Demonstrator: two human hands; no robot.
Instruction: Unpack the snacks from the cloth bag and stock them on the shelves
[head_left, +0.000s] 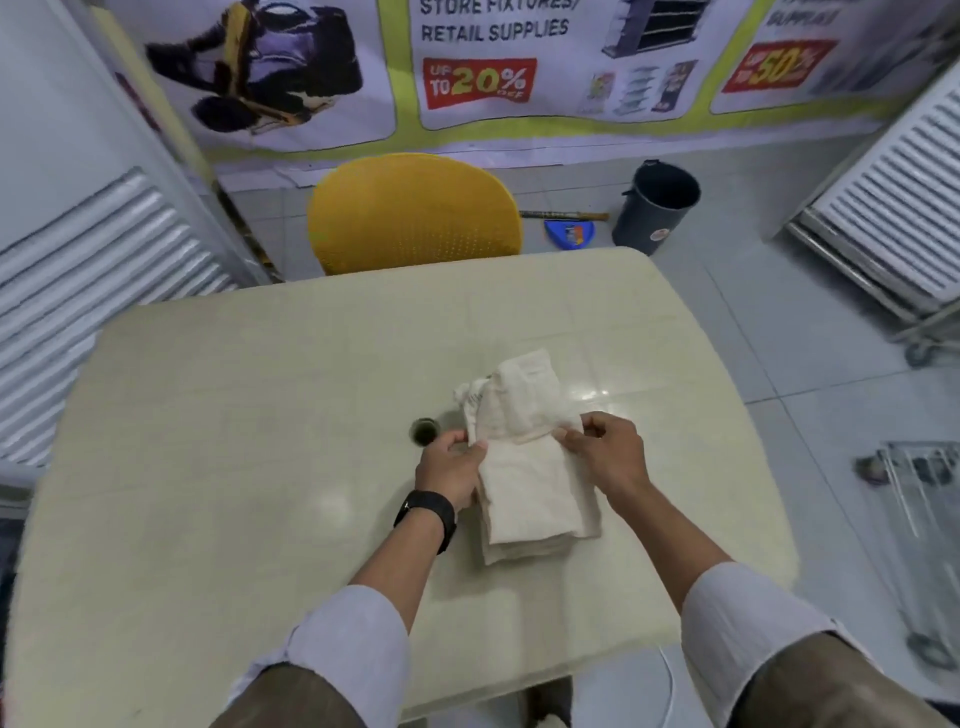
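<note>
A cream cloth bag (530, 483) lies folded flat on the beige table (260, 415), near its middle. My left hand (451, 467), with a black watch on the wrist, pinches the bag's left edge. My right hand (605, 452) grips the folded-over part on the right edge. The bag's far end is bunched up and raised a little. No snacks are in view.
A yellow chair (415, 213) stands at the table's far side. A dark bin (655, 208) and a blue dustpan (569, 235) sit on the tiled floor behind. White slatted shelf panels (98, 280) stand at left and others (893, 208) at right. A wire rack (919, 519) is at right.
</note>
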